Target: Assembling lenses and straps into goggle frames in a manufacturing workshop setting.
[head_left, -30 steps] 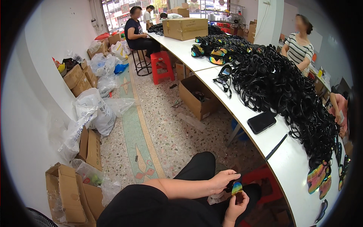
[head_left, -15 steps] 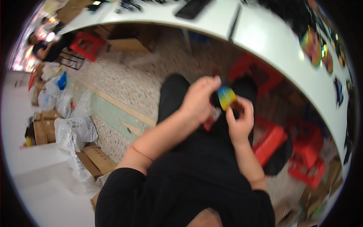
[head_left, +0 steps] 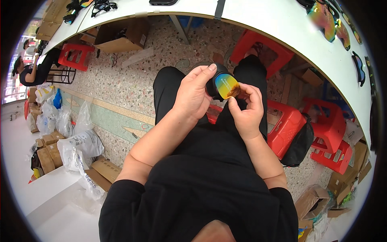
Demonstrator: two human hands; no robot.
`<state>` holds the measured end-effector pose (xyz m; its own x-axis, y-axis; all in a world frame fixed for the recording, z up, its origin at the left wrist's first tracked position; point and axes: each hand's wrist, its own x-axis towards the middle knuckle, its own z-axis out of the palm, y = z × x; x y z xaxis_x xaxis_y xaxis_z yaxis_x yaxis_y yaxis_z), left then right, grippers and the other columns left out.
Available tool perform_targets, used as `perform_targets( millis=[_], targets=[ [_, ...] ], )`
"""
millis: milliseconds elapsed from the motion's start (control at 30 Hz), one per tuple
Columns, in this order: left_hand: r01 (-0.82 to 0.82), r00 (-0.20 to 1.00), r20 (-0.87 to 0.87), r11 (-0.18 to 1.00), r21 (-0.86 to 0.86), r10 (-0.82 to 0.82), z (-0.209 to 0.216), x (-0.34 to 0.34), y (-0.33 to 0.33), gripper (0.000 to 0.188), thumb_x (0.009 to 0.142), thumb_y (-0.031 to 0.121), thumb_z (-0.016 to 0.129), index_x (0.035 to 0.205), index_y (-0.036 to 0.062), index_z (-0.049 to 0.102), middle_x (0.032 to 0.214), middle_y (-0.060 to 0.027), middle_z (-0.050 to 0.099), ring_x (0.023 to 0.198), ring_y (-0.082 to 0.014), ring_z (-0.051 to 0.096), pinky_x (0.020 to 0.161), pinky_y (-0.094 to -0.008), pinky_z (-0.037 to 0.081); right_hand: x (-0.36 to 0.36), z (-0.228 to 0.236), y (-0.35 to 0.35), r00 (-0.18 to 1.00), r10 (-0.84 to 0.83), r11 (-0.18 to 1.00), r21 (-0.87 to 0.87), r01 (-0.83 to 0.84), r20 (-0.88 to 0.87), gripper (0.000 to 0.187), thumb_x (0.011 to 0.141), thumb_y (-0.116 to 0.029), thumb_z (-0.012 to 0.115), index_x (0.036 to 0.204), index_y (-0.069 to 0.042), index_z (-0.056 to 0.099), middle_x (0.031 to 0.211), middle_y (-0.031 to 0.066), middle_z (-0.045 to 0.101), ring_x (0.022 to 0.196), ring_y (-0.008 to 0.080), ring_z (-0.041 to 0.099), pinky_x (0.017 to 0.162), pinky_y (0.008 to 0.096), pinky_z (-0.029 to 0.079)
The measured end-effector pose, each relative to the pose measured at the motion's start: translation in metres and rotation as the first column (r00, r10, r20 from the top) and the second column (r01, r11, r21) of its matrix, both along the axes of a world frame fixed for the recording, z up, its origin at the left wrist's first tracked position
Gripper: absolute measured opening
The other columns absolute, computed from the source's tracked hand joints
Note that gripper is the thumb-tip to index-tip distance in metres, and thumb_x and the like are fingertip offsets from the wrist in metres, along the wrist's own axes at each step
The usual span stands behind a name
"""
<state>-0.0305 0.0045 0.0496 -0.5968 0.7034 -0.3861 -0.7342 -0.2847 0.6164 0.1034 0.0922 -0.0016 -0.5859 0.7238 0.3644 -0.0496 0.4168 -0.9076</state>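
Above my lap, my left hand (head_left: pixel 192 92) is closed round the black part of a pair of sunglasses (head_left: pixel 227 85). A mirrored lens, blue shading to yellow and orange, faces up toward me. On the lens's right edge, my right hand (head_left: pixel 249 108) has thumb and fingertips pinched. The far side of the sunglasses is hidden behind the lens and my left fingers, so their full shape does not show.
A long white table (head_left: pixel 258 12) curves ahead and to the right, bearing mirrored sunglasses (head_left: pixel 322 22) and a phone (head_left: pixel 163 1). Red stools (head_left: pixel 286 127) stand at my right. Plastic bags (head_left: pixel 82 143) and cartons line the left; another person (head_left: pixel 32 72) sits at far left.
My view has shifted and sharpened. Both hands are still on the sunglasses, and the lens is turned more squarely toward me.
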Motion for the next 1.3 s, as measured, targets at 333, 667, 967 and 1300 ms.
perform_targets(
  millis=[333,667,967,1300],
  targets=[
    [-0.006,1.000,-0.002,1.000,0.024,0.006,-0.006,0.000,-0.001,0.013,0.098,0.018,0.062,0.097,0.0047,0.060,0.093,-0.0051,0.066,0.086,-0.0137,0.064,0.081,-0.0305,0.053,-0.004,0.005,-0.001,0.998,-0.056,0.985,0.161,0.058,-0.016,0.042,0.070,0.002,0.074,0.110,-0.002,0.063,0.103,0.0103,0.060,0.085,0.0200,0.059,0.076,0.0293,0.050],
    [0.003,0.999,-0.049,0.999,-0.046,-0.005,-0.008,-0.001,-0.001,0.009,0.096,0.015,0.063,0.092,0.0074,0.060,0.086,0.0009,0.061,0.077,-0.0075,0.057,0.070,-0.0244,0.048,-0.006,0.003,0.007,1.000,0.015,0.981,0.194,-0.011,-0.022,0.042,0.072,0.002,0.074,0.112,-0.002,0.063,0.105,0.0130,0.061,0.093,0.0246,0.061,0.083,0.0315,0.050],
    [0.015,0.818,-0.568,0.991,-0.135,-0.090,-0.024,-0.009,-0.019,0.017,0.099,0.015,0.058,0.105,0.0022,0.068,0.104,-0.0016,0.065,0.102,-0.0096,0.059,0.090,-0.0255,0.047,-0.006,-0.008,-0.001,0.997,0.082,0.990,0.117,-0.083,0.016,0.039,0.074,0.004,0.071,0.112,-0.001,0.063,0.109,0.0127,0.058,0.099,0.0239,0.061,0.085,0.0313,0.051],
    [0.073,0.652,-0.740,0.985,-0.156,-0.166,-0.031,-0.007,-0.033,0.025,0.099,0.021,0.059,0.114,0.0038,0.069,0.111,-0.0061,0.067,0.103,-0.0126,0.062,0.091,-0.0279,0.049,0.009,-0.025,0.003,0.987,0.154,0.986,0.055,-0.156,0.038,0.039,0.080,0.005,0.068,0.117,0.001,0.057,0.116,0.0113,0.053,0.106,0.0224,0.057,0.092,0.0321,0.049]
  ],
)
